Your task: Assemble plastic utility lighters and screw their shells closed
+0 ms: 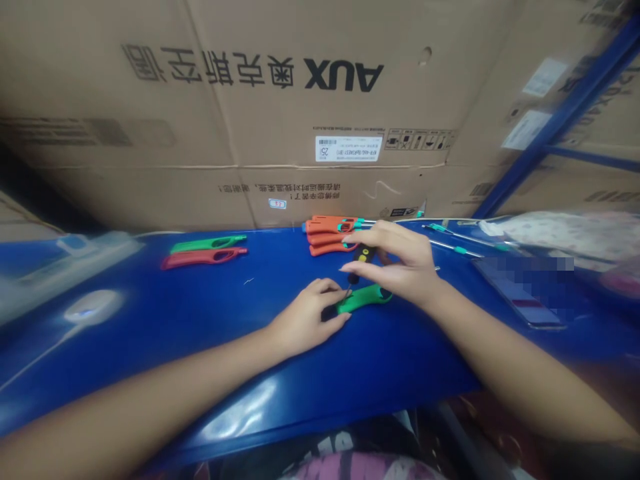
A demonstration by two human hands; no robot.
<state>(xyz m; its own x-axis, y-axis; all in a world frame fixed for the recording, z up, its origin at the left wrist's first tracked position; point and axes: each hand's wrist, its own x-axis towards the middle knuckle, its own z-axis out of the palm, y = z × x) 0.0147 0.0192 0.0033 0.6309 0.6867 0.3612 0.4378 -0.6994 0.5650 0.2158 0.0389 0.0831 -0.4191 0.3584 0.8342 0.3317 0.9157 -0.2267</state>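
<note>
My left hand [315, 313] grips the near end of a green plastic lighter handle [364, 298] lying on the blue tabletop. Above it, my right hand [403, 260] is closed around a black and yellow screwdriver [364, 255]. The screwdriver points down, and its thin shaft reaches the green handle close to my left fingertips. Whether the tip sits in a screw is too small to tell. Just behind my right hand lie several orange lighters [330, 230] in a stack, with metal rods extending right.
Farther left lie a green handle shell [200, 245] and a red one [200, 259]. A phone [520, 293] and loose metal rods with green tips [455, 249] lie at right. Brown cardboard [280, 133] stands behind the blue table [225, 300]. A white round device [93, 307] trails a cable.
</note>
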